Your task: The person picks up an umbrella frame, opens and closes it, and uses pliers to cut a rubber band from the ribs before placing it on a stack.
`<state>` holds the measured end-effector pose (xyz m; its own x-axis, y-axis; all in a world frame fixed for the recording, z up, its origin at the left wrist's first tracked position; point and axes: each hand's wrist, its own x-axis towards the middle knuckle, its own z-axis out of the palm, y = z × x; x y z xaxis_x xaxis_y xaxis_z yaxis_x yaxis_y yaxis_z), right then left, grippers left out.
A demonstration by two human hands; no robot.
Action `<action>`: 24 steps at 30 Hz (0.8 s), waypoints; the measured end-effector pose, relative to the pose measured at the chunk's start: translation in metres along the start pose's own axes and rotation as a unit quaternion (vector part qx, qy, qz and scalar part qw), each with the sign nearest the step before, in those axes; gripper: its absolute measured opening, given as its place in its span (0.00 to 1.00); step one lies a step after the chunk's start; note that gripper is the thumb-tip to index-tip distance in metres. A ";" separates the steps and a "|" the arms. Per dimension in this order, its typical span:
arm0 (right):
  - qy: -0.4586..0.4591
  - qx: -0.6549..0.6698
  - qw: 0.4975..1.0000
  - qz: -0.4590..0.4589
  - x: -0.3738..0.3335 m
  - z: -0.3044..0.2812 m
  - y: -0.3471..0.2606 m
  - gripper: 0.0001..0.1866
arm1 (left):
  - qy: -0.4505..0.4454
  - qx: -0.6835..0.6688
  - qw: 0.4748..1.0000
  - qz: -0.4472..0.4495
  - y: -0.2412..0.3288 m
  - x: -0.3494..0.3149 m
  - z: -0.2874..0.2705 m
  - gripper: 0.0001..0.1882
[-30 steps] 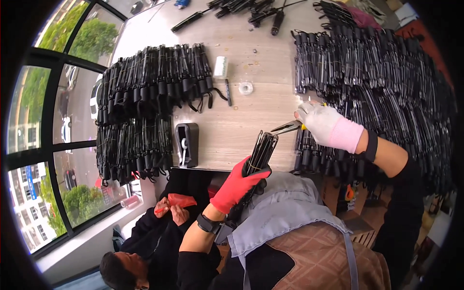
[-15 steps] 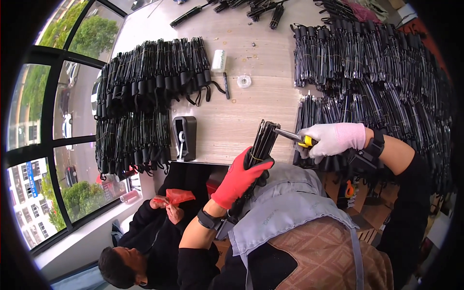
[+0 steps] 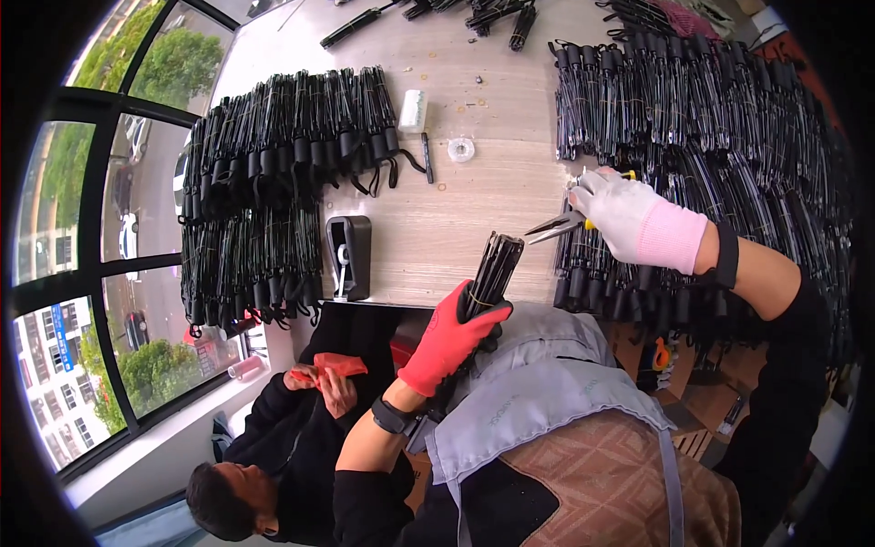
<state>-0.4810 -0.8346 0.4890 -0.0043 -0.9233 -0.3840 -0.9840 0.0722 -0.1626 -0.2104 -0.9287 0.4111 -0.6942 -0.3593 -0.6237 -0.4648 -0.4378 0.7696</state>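
In a red glove with black palm, my left hand (image 3: 447, 337) is closed round a folded umbrella frame (image 3: 497, 266) with black and metal ribs. A thin band circles the ribs just above my fingers; its lower part is hidden by my hand and apron. My right hand (image 3: 624, 219), in a whitish glove with a pink cuff, grips long-nosed pliers (image 3: 558, 226) with yellow on the handles. Their jaws are slightly parted and point left, just right of the frame's upper end, apart from it. Rows of umbrella frames lie beneath my right hand.
Stacked umbrella frames (image 3: 674, 96) cover the table's right; more (image 3: 264, 164) lie at left. A tape dispenser (image 3: 349, 260), tape roll (image 3: 461, 149), marker (image 3: 427, 158) and white packet (image 3: 413, 111) are on the table (image 3: 483, 201). At lower left a seated person (image 3: 292, 447) holds something red.
My right hand has moved up and turned, drawing the pliers away from the frame's upper end; their jaws have parted. My left hand and the umbrella frame have barely moved.
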 end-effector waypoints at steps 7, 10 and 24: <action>-0.011 -0.074 0.995 -0.063 0.013 0.003 -0.002 0.21 | -0.018 -0.010 1.000 -0.009 0.007 -0.002 0.004 0.13; -0.017 -0.100 0.992 -0.078 0.015 -0.001 -0.006 0.21 | -0.022 -0.021 0.999 -0.015 0.007 -0.002 0.005 0.13; 0.018 -0.217 0.974 -0.062 0.026 0.010 -0.015 0.10 | -0.028 -0.065 0.997 -0.022 0.001 0.004 0.002 0.12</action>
<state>-0.4642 -0.8563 0.4728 0.1217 -0.9278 -0.3527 -0.9599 -0.2005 0.1962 -0.2146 -0.9291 0.4094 -0.7061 -0.2929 -0.6447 -0.4227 -0.5561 0.7156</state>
